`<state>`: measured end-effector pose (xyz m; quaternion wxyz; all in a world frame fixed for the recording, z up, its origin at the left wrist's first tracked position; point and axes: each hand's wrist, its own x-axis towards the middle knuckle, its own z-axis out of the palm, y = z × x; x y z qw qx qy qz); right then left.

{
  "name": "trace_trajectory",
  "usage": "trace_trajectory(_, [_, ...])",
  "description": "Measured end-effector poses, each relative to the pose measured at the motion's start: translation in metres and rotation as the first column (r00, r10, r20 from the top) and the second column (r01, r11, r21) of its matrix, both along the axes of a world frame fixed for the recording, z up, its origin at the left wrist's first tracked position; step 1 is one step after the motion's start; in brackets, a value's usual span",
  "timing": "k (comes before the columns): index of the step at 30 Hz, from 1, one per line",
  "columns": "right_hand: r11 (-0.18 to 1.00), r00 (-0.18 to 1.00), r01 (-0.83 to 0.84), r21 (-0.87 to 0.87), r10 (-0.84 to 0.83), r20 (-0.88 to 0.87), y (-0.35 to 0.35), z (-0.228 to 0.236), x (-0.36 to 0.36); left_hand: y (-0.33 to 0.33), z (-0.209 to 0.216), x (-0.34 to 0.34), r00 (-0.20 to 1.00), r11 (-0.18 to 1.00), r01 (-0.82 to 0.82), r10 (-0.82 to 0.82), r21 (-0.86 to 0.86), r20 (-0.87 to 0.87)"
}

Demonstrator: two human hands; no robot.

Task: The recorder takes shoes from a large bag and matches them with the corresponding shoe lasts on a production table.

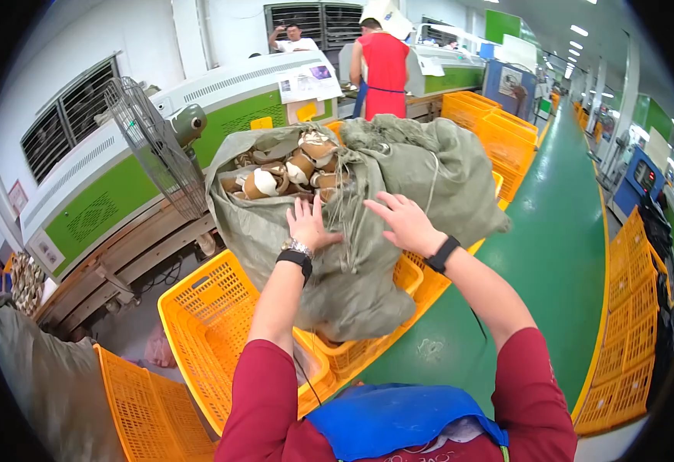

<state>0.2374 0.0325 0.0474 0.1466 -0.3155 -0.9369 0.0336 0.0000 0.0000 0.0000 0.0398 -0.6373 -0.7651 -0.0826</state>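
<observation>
On grey sack (399, 177): left hand (306, 223), right hand (405, 222) flat, fingers spread.

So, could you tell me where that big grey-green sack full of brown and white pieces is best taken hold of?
Probably by the loose cloth at its open mouth, coming from the near side. The sack rests tilted on the yellow crates, its mouth up and left, pieces showing. The left hand and right hand lie flat on it just below that rim, where the gathered folds look easiest to bunch.
</observation>
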Motion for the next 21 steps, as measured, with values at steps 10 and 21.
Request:
trace_trajectory(10, [0.836,0.927,-0.375,0.401,0.327,0.185,0.163,-0.003,-0.057,-0.027,0.009,-0.028,0.935,0.946,0.264,-0.299,0.191,0.190])
trace_trajectory(21, [0.754,0.754,-0.655,-0.057,0.646,-0.120,0.169,-0.081,0.047,-0.089,0.034,0.079,0.968,0.966,0.239,-0.230,0.097,-0.096])
